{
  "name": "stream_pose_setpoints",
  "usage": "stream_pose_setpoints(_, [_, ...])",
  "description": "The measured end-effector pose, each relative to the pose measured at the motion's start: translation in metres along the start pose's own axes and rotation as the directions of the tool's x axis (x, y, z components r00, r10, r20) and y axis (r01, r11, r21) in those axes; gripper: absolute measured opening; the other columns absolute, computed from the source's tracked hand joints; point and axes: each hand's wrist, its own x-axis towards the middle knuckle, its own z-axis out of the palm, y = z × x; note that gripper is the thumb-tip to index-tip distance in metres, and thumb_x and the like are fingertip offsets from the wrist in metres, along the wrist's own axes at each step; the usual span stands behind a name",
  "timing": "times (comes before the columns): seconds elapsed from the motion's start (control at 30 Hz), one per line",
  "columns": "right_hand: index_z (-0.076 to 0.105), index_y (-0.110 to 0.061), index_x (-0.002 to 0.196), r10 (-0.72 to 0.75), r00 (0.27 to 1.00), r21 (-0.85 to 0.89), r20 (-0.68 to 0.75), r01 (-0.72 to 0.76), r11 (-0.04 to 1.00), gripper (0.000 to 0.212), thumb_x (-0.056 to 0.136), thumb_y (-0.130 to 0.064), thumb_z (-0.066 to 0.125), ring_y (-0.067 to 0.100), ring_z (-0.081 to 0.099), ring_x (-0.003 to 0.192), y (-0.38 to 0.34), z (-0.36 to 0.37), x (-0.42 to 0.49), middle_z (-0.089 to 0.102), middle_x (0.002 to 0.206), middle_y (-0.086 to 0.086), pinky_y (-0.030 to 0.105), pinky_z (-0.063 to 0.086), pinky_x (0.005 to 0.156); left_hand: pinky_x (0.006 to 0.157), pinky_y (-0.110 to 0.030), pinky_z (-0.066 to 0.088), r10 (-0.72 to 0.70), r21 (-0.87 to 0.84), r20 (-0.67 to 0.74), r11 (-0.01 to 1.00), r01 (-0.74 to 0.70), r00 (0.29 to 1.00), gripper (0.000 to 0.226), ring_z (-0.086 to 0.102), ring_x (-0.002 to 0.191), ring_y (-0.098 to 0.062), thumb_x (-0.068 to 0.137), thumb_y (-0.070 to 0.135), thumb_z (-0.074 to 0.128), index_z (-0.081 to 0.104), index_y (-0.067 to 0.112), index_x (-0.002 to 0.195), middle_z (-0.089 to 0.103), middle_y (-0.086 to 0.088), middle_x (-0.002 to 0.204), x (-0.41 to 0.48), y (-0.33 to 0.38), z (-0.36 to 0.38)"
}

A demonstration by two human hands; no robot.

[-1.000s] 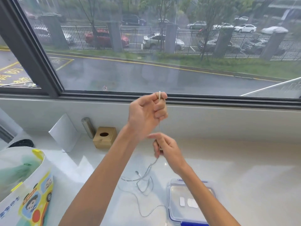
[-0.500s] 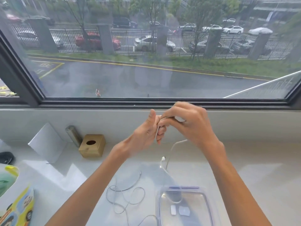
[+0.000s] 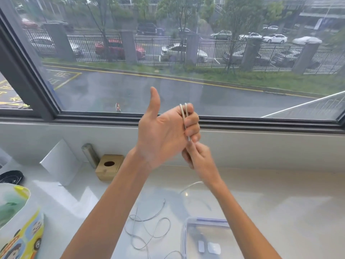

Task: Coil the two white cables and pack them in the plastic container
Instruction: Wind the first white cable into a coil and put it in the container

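Note:
My left hand (image 3: 164, 133) is raised in front of the window with its thumb up, and two turns of a white cable (image 3: 183, 114) lie around its curled fingers. Just below it, my right hand (image 3: 198, 158) pinches the same cable. The free end of that cable arcs down behind my right forearm to the sill. A second white cable (image 3: 149, 228) lies in loose loops on the sill between my forearms. The clear plastic container (image 3: 185, 238) with a blue-edged rim stands at the bottom, partly hidden by my right forearm.
A small wooden box (image 3: 109, 166) with a round hole, a metal cylinder (image 3: 90, 155) and a white card (image 3: 59, 161) stand against the back wall at left. A colourful printed bag (image 3: 18, 227) fills the lower left corner. A black round object (image 3: 11, 176) lies at the far left.
My right hand has dropped from over the left hand's fingers to just below them. The left hand has opened its thumb upward, with cable turns now showing around its fingers.

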Motion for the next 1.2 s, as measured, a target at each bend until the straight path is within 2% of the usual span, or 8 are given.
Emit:
stream_pose_setpoints(0.13, [0.069,-0.016,0.104,-0.137,0.985,-0.348,0.105,0.165,0.923,0.024,0.104,-0.027,0.047,0.001,0.051,0.058,-0.009,-0.006,-0.031,0.055,0.064,-0.023,0.016,0.038,0.061,0.063,-0.033,0.034,0.053,0.056,-0.138,0.997,-0.046,0.989,0.080,0.034,0.062,-0.018,0.081,0.082,0.015,0.049,0.010,0.087,0.036,-0.003,0.072,0.014,0.007,-0.017])
stream_pose_setpoints(0.27, [0.066,-0.019,0.096,-0.334,0.915,-0.765,0.224,0.378,0.521,0.029,0.102,-0.036,0.043,0.019,0.066,0.071,-0.041,-0.028,-0.033,0.065,0.081,-0.010,0.040,0.052,0.056,0.063,-0.033,0.039,-0.042,0.071,-0.162,0.996,0.054,0.986,0.084,0.036,0.063,-0.018,0.078,0.084,0.016,0.052,0.009,0.089,0.039,-0.002,0.070,0.015,-0.005,-0.027])
stream_pose_setpoints(0.53, [0.077,-0.026,0.086,-0.611,0.688,-0.789,0.392,0.593,0.161,0.012,0.093,-0.030,0.069,0.020,0.058,0.064,-0.093,-0.066,-0.017,0.073,0.082,-0.009,0.032,0.044,0.046,0.067,-0.031,0.038,-0.204,0.159,-0.048,0.965,0.209,0.978,0.088,0.040,0.069,-0.020,0.075,0.084,0.014,0.049,0.007,0.099,0.041,-0.006,0.077,0.003,-0.024,-0.010])
stream_pose_setpoints(0.67, [0.079,-0.020,0.083,-0.645,0.679,-0.710,0.352,0.642,0.288,0.008,0.089,-0.022,0.075,0.018,0.063,0.070,-0.104,-0.079,-0.002,0.070,0.086,0.001,0.036,0.049,0.052,0.072,-0.032,0.038,-0.247,0.297,-0.015,0.924,0.241,0.969,0.095,0.035,0.067,-0.018,0.080,0.079,0.007,0.043,0.006,0.129,0.034,-0.005,0.076,-0.001,-0.031,0.008])
stream_pose_setpoints(0.87, [0.080,-0.013,0.088,-0.555,0.774,-0.439,0.304,0.631,0.640,0.010,0.081,-0.018,0.077,0.010,0.058,0.068,-0.112,-0.091,0.016,0.062,0.081,0.000,0.022,0.043,0.063,0.067,-0.032,0.039,-0.360,0.199,0.062,0.918,0.342,0.931,0.073,0.034,0.065,-0.018,0.079,0.078,0.019,0.045,0.011,0.092,0.033,-0.005,0.075,-0.014,-0.030,0.032])
stream_pose_setpoints(1.03, [0.078,-0.025,0.083,-0.230,0.955,0.084,0.184,0.218,0.972,0.017,0.084,-0.010,0.069,0.002,0.062,0.059,-0.087,-0.065,0.019,0.069,0.069,-0.010,0.015,0.047,0.059,0.063,-0.034,0.038,-0.350,0.103,0.151,0.936,0.338,0.924,0.071,0.033,0.062,-0.019,0.080,0.077,0.024,0.046,0.011,0.089,0.034,-0.005,0.073,-0.012,-0.020,0.040])
stream_pose_setpoints(1.13, [0.055,-0.011,0.079,0.210,0.974,0.239,0.090,-0.225,0.944,0.029,0.100,0.002,0.041,0.001,0.054,0.035,-0.068,-0.034,0.001,0.060,0.050,-0.002,0.014,0.044,0.037,0.063,-0.033,0.038,-0.267,0.007,0.149,0.963,0.269,0.952,0.074,0.032,0.063,-0.019,0.082,0.079,0.020,0.047,0.010,0.090,0.035,-0.003,0.073,-0.005,-0.017,0.031])
stream_pose_setpoints(1.2, [0.049,-0.012,0.074,0.169,0.986,0.185,0.009,-0.167,0.968,0.028,0.101,-0.007,0.048,0.003,0.043,0.033,-0.046,-0.013,-0.015,0.049,0.044,-0.007,0.016,0.034,0.034,0.063,-0.033,0.037,-0.174,-0.029,0.085,0.984,0.177,0.981,0.074,0.032,0.064,-0.018,0.083,0.079,0.019,0.046,0.010,0.091,0.035,-0.002,0.073,0.000,-0.013,0.021])
